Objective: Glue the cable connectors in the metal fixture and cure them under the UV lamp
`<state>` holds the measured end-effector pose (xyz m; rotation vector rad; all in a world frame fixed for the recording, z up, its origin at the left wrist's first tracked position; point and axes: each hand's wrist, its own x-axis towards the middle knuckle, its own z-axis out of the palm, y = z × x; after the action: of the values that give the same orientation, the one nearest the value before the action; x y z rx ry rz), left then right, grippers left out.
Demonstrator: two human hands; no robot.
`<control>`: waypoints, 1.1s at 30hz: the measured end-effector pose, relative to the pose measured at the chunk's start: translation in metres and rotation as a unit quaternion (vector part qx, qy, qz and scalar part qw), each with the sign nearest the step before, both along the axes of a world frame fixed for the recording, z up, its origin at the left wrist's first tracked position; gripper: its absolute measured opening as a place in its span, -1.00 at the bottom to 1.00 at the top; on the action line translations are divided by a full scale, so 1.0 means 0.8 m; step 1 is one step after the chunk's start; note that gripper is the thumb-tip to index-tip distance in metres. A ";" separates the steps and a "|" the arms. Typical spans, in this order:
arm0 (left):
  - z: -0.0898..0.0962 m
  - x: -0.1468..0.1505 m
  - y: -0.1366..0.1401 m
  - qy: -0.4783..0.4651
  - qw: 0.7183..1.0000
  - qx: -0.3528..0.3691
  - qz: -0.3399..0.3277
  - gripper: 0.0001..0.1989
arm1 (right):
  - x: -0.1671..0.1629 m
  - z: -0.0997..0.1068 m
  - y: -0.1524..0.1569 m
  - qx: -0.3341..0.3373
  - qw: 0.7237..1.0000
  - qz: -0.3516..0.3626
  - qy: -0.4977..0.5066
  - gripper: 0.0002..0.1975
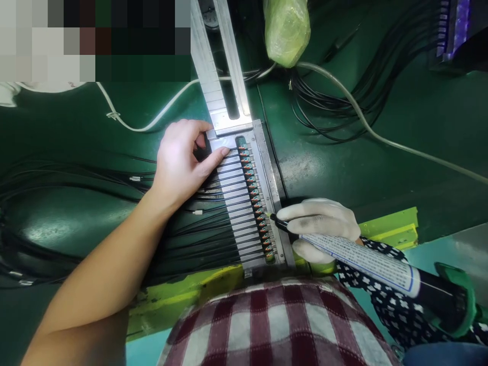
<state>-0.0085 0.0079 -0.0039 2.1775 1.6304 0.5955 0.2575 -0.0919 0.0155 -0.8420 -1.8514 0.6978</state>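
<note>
My bare left hand (186,162) holds the upper left corner of a metal fixture (238,203). Its thumb lies on the plate beside the topmost cable, with the other fingers curled at the edge. Black cables (202,229) run across the plate in parallel, ending in a row of small connectors (251,185) with green and orange parts. In a white glove, my right hand (324,221) grips a dispensing syringe (362,262) with a printed label and a black barrel. Its fine tip is at the connectors, in the lower half of the row; contact is unclear.
A slotted metal bar (224,66) extends from the fixture's top. Behind it sits a yellow-green wrapped bundle (287,30). A pale cord (354,101) crosses the green tabletop (125,107). More black cables (335,96) lead to a purple-lit rack (453,30).
</note>
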 end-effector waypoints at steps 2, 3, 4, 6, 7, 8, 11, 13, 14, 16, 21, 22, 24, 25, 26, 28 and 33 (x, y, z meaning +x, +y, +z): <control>0.002 0.000 -0.001 0.001 1.000 -0.008 0.002 -0.74 | 0.000 -0.003 0.000 0.000 1.000 0.007 0.004 -0.88; 0.002 0.000 -0.001 -0.001 1.000 -0.009 0.004 -0.74 | 0.000 -0.004 0.000 0.000 1.000 0.009 0.007 -0.87; 0.003 0.001 -0.001 -0.003 1.000 -0.009 0.006 -0.74 | 0.000 -0.005 0.000 0.000 1.000 0.009 0.008 -0.86; 0.003 0.001 -0.001 -0.008 1.000 -0.010 0.008 -0.74 | 0.000 -0.006 0.001 0.000 1.000 0.008 0.008 -0.85; 0.003 0.001 -0.001 -0.010 1.000 -0.010 0.008 -0.74 | 0.001 -0.006 0.001 -0.001 1.000 0.010 0.007 -0.85; 0.003 0.001 -0.001 -0.012 1.000 -0.010 0.008 -0.74 | 0.001 -0.005 0.002 -0.004 1.000 0.011 0.006 -0.85; 0.003 0.001 -0.001 -0.013 1.000 -0.008 0.009 -0.76 | 0.001 -0.002 0.003 -0.009 1.000 0.015 0.008 -0.84; 0.003 0.001 -0.001 -0.011 1.000 -0.009 0.010 -0.76 | 0.001 0.000 0.004 -0.005 1.000 0.018 0.009 -0.84; 0.003 0.001 -0.001 -0.010 1.000 -0.010 0.011 -0.75 | 0.001 0.000 0.003 -0.003 1.000 0.017 0.007 -0.84; 0.003 0.001 -0.002 -0.008 1.000 -0.014 0.010 -0.75 | 0.001 -0.001 0.001 0.003 1.000 0.006 0.011 -0.86; 0.003 0.001 -0.002 -0.003 1.000 -0.003 0.008 -0.76 | -0.002 -0.011 -0.006 0.022 0.999 -0.024 0.014 -0.93; 0.003 0.001 -0.002 -0.002 1.000 -0.002 0.007 -0.76 | -0.002 -0.012 -0.007 0.023 0.999 -0.025 0.013 -0.93; 0.003 0.001 -0.002 -0.002 1.000 0.000 0.005 -0.76 | -0.002 -0.014 -0.007 0.025 0.999 -0.026 0.012 -0.92; 0.003 0.001 -0.002 -0.002 1.000 0.000 0.004 -0.76 | -0.002 -0.014 -0.007 0.025 0.999 -0.025 0.010 -0.93; 0.003 0.001 -0.002 -0.003 1.000 0.001 0.004 -0.76 | -0.001 -0.013 -0.006 0.025 0.999 -0.026 0.007 -0.93; 0.003 0.001 -0.002 -0.003 1.000 -0.001 0.005 -0.76 | -0.001 -0.012 -0.005 0.024 0.999 -0.028 0.002 -0.95; 0.005 0.002 -0.002 -0.008 1.000 -0.005 0.007 -0.75 | 0.001 -0.007 -0.004 0.007 1.000 0.009 0.014 -0.91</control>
<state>-0.0068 0.0062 0.0000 2.1506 1.6386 0.6045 0.2580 -0.0949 0.0102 -0.8044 -1.8380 0.7038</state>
